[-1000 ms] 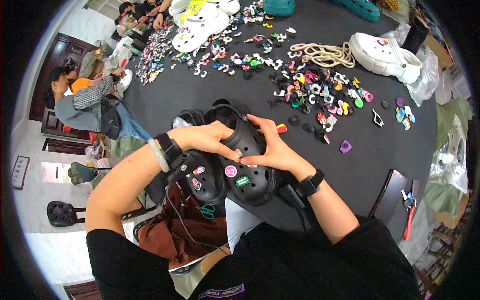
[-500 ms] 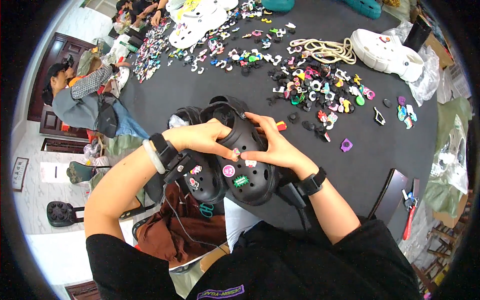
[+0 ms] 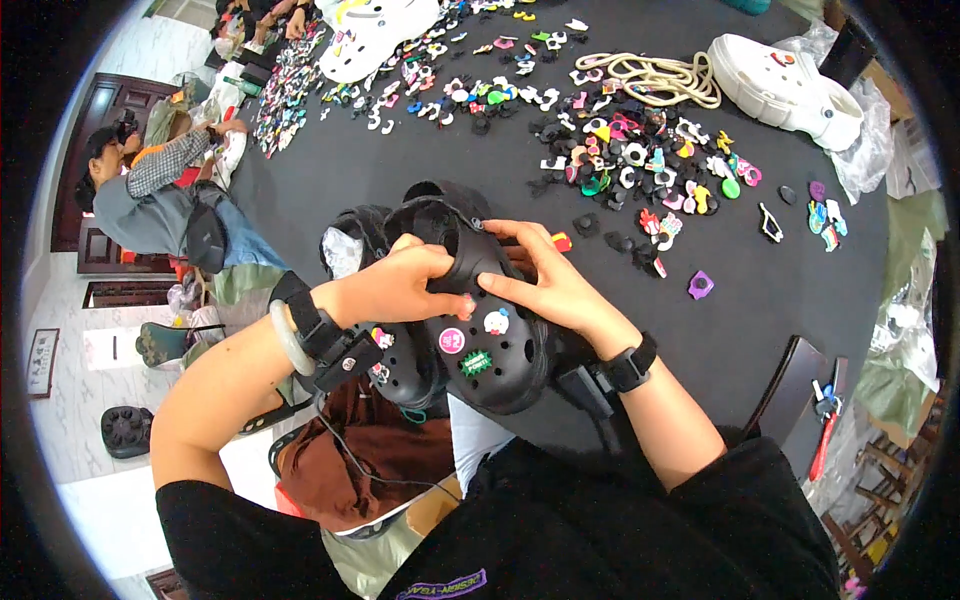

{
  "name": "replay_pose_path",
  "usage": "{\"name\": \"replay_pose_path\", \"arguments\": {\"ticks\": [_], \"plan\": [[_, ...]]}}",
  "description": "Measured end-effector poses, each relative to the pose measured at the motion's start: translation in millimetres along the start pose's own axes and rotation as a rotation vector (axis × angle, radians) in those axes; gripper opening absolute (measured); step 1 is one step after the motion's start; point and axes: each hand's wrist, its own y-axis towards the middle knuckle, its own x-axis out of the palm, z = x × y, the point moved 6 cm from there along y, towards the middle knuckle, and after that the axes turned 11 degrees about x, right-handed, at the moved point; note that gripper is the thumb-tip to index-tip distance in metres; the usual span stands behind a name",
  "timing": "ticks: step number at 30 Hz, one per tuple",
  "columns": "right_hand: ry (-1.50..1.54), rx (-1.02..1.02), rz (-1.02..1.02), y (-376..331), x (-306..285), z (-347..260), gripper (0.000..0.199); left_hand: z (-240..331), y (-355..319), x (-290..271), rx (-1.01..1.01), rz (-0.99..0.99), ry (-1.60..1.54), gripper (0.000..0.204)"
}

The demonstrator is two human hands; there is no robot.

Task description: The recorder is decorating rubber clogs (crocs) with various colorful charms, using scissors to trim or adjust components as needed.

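Observation:
A black clog (image 3: 510, 375) with several shoe charms on its upper is held between my two hands. My left hand (image 3: 400, 280) reaches into the foot opening, its thumb pressed on a small pinkish shoe charm (image 3: 467, 308) on the upper. My right hand (image 3: 560, 290) grips the clog's right side, thumb on top near the holes and fingers along the rim. Below the thumbs sit a white character charm (image 3: 496, 321), a round pink charm (image 3: 452, 341) and a green spiky charm (image 3: 475, 363). A second black clog (image 3: 408, 375) with charms stands close on the left, partly hidden by my left wrist.
A pile of loose charms (image 3: 650, 160) lies ahead on the black table (image 3: 400, 165). Beyond are coiled cream rope (image 3: 650, 80), a white clog (image 3: 780, 90) and another white clog (image 3: 370, 40). A phone-like dark slab (image 3: 790, 390) and keys (image 3: 826, 405) lie right. A person (image 3: 160, 200) works at left.
My right thumb has lifted away from the small charm and shifted up the clog, uncovering the white character charm. My left thumb stays on the pinkish charm. The view has shifted slightly.

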Motion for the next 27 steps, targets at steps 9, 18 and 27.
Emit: {"name": "replay_pose_path", "arguments": {"ticks": [9, 18, 27], "plan": [[0.052, 0.053, -0.006, 1.2, 0.9, 2.5, 0.050, -14.7, 7.1, -0.2, -0.219, -0.115, -0.391, 0.044], [0.000, 0.010, 0.015, 1.1, -2.6, -0.3, 0.044, -12.0, 1.9, 1.1, -0.211, -0.066, -0.380, 0.042], [0.052, 0.021, 0.000, -1.5, -3.7, -1.4, 0.041, -3.8, -2.4, 6.5, -0.047, 0.195, -0.401, 0.031]]}}
